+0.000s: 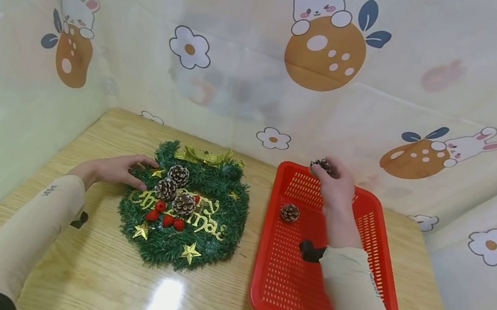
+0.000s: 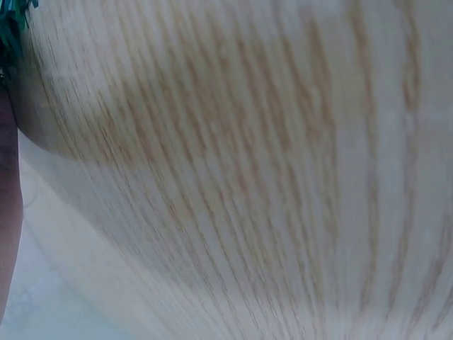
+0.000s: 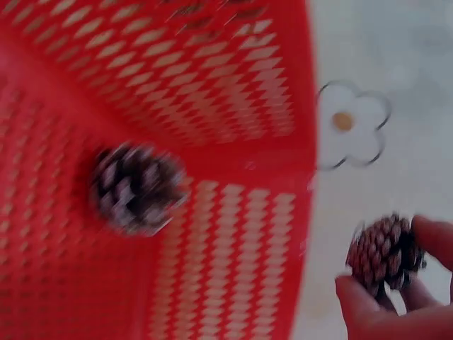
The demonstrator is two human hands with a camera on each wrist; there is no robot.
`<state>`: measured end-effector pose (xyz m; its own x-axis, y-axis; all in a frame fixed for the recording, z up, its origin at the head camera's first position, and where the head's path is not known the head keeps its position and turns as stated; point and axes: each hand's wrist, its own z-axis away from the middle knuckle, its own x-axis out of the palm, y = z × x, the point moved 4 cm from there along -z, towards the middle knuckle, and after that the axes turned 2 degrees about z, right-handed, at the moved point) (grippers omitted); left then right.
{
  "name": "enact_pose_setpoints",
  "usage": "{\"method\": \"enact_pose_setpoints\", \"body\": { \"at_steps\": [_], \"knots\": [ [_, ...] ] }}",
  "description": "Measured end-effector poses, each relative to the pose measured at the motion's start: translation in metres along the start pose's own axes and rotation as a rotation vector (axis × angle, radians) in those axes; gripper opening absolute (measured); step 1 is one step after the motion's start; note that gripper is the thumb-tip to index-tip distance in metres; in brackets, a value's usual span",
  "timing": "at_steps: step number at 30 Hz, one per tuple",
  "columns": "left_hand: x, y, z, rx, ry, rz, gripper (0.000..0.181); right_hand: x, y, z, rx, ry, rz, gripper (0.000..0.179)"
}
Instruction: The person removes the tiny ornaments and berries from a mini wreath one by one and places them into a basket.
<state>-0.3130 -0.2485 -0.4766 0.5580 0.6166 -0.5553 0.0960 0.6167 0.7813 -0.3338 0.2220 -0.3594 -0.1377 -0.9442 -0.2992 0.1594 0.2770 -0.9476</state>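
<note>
A green tinsel wreath (image 1: 213,248) lies on the table with gold lettering, gold stars, red berries and a gold bow. Three pine cones (image 1: 183,203) with pale tips sit in its upper middle. My left hand (image 1: 120,169) rests at the wreath's left edge, fingers relaxed over the greenery. At the far end of the red basket (image 1: 265,256), my right hand (image 1: 339,184) pinches a pine cone (image 3: 386,253) between thumb and fingers, above the rim. Another pine cone (image 1: 290,212) lies on the basket floor, below and left of that hand.
The wooden table (image 1: 108,285) carries the wreath on the left and the basket on the right. A patterned curtain (image 1: 243,66) with rabbits and flowers hangs behind and along the sides. The basket's perforated walls rise around the right forearm.
</note>
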Motion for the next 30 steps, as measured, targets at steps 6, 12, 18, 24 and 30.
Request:
{"method": "enact_pose_setpoints", "body": {
  "at_steps": [6, 12, 18, 24, 30],
  "knots": [
    [0.000, 0.001, -0.001, 0.024, -0.003, -0.011, 0.071, -0.010, 0.026, -0.010, 0.078, -0.073, 0.058, 0.054],
    [-0.001, 0.002, 0.000, 0.022, 0.000, -0.022, 0.070, -0.016, 0.037, -0.014, 0.109, -0.095, 0.087, 0.050],
    [-0.001, 0.000, 0.000, 0.006, -0.001, -0.015, 0.071, -0.022, 0.050, -0.016, 0.183, -0.114, 0.205, 0.054],
    [-0.001, 0.000, 0.000, 0.000, -0.007, 0.004, 0.073, -0.022, 0.073, -0.018, 0.237, -0.202, 0.294, 0.053],
    [-0.001, 0.001, 0.000, 0.001, -0.007, 0.003, 0.071, -0.020, 0.090, -0.021, 0.195, -0.271, 0.384, 0.041]
  ]
}}
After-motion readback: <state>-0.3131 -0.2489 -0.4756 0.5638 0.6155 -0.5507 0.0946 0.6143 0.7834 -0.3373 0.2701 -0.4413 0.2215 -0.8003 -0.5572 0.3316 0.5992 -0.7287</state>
